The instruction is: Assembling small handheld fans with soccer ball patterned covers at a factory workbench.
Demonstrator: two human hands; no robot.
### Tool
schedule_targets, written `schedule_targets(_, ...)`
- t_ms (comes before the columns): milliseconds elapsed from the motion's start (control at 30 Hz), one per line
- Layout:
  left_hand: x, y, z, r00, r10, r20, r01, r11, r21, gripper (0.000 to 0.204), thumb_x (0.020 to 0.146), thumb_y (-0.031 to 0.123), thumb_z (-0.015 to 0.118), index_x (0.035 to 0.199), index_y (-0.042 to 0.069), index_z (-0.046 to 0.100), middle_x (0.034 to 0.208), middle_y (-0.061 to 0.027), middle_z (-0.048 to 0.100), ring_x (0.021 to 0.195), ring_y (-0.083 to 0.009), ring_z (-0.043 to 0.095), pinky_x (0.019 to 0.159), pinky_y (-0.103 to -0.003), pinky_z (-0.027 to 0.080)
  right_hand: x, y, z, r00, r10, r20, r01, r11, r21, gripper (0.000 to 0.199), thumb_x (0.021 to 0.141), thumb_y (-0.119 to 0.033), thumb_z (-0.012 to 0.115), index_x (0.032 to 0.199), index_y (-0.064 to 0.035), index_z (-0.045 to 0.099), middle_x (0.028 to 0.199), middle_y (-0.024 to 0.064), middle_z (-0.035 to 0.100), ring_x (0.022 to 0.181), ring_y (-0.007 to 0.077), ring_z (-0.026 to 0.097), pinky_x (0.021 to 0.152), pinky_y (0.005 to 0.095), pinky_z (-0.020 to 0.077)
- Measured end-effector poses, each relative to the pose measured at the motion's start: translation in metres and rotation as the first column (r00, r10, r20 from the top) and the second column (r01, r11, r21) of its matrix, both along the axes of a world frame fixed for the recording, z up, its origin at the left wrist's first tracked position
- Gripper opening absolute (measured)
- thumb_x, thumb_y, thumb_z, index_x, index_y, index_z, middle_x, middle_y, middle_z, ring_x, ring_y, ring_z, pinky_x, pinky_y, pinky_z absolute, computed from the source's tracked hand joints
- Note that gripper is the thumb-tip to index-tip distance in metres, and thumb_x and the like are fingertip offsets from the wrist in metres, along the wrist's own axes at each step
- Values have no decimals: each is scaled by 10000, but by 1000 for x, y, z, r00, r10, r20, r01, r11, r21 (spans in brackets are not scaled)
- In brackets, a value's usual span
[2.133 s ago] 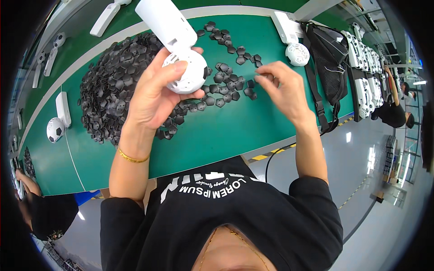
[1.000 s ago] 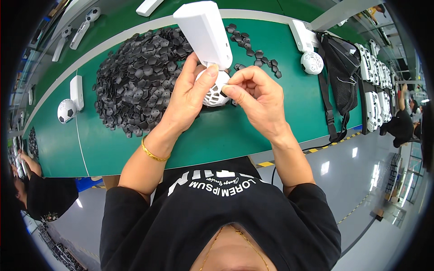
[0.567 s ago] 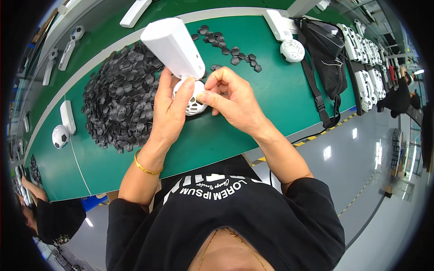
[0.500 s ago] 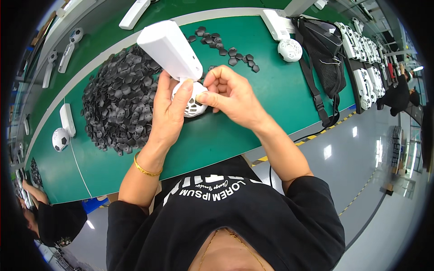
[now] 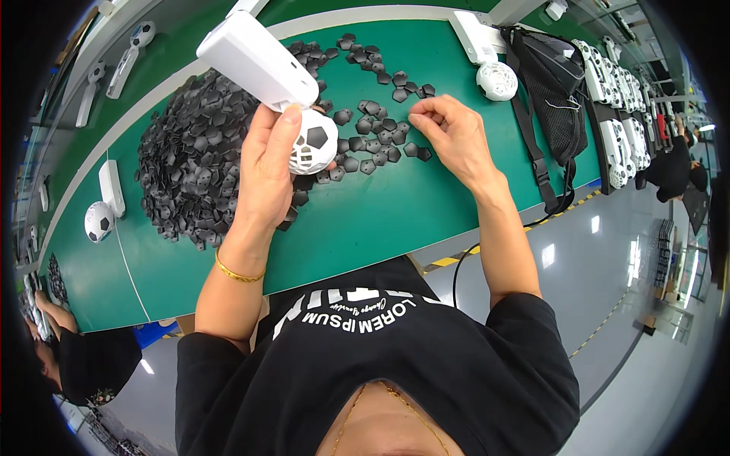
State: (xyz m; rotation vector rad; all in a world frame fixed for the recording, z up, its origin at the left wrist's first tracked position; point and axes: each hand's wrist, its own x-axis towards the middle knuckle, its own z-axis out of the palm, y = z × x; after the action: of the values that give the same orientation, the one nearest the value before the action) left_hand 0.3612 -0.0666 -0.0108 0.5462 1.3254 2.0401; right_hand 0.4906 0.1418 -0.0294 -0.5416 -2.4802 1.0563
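My left hand (image 5: 268, 171) is closed around the neck of a white device with a long box-shaped handle (image 5: 255, 61) and a round football-patterned head (image 5: 325, 156). One black pentagon piece (image 5: 317, 137) sits in the head, and open slots show below it. To the right, my right hand (image 5: 462, 144) is raised over the table with thumb and fingertips pinched together; whatever they hold, if anything, is hidden. Loose black pentagon pieces (image 5: 372, 128) lie between my hands, just left of the right fingertips.
A large heap of black pieces (image 5: 190, 159) covers the green table (image 5: 365, 220) on the left. Another white device (image 5: 498, 82) and a black mesh backpack (image 5: 546, 99) lie at the right. Beyond stands a rack of similar devices (image 5: 616, 144). A co-worker's arm (image 5: 57, 310) shows far left.
My right hand has left the ball head and moved right, past the loose pieces. My left hand has shifted the device slightly left, and a black pentagon now shows in the head.
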Motion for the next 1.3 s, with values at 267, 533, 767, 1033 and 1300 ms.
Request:
schedule_targets(267, 1, 0, 0, 1000, 16, -1, -16, 1000, -14, 399, 985, 295, 493, 1257, 6, 449, 969, -83, 607, 755, -140, 643, 595, -294, 575, 1, -8, 6, 990, 120, 70, -131, 977, 168, 198, 791, -67, 702, 974, -7, 655, 838, 77, 588, 650, 172, 534, 616, 303, 462)
schedule_targets(533, 1, 0, -2, 1000, 14, -17, -15, 999, -31, 406, 987, 300, 481, 1263, 6, 444, 1010, -94, 599, 783, -147, 643, 603, -301, 580, -4, -17, 6, 997, 79, 8, -78, 953, 294, 177, 774, -32, 697, 939, -15, 638, 870, 107, 598, 697, 260, 589, 636, 360, 481)
schedule_targets(767, 0, -2, 0, 1000, 2, -28, -3, 999, -54, 410, 997, 302, 442, 1282, 8, 429, 1055, -123, 604, 825, -174, 646, 619, -327, 587, -5, -8, -4, 961, 269, -71, -205, 856, 475, 192, 765, -10, 690, 945, -4, 622, 872, 117, 600, 751, 317, 606, 634, 381, 493)
schedule_targets(1033, 4, 2, 7, 991, -22, 134, 17, 999, 41, 394, 990, 309, 478, 1256, 23, 426, 971, -107, 618, 801, -182, 660, 615, -343, 589, -12, -15, -1, 987, 100, -128, -91, 993, 71, 50, 884, -32, 610, 920, -12, 582, 768, 40, 591, 647, 123, 584, 550, 257, 461)
schedule_targets(1300, 9, 9, 11, 973, 50, 223, -55, 998, 17, 384, 988, 322, 487, 1246, 41, 435, 995, -53, 592, 824, -129, 632, 661, -286, 558, -7, -75, 40, 879, 307, -366, -318, 947, 31, 45, 882, 2, 609, 912, 5, 575, 760, 36, 594, 598, 84, 549, 518, 232, 450)
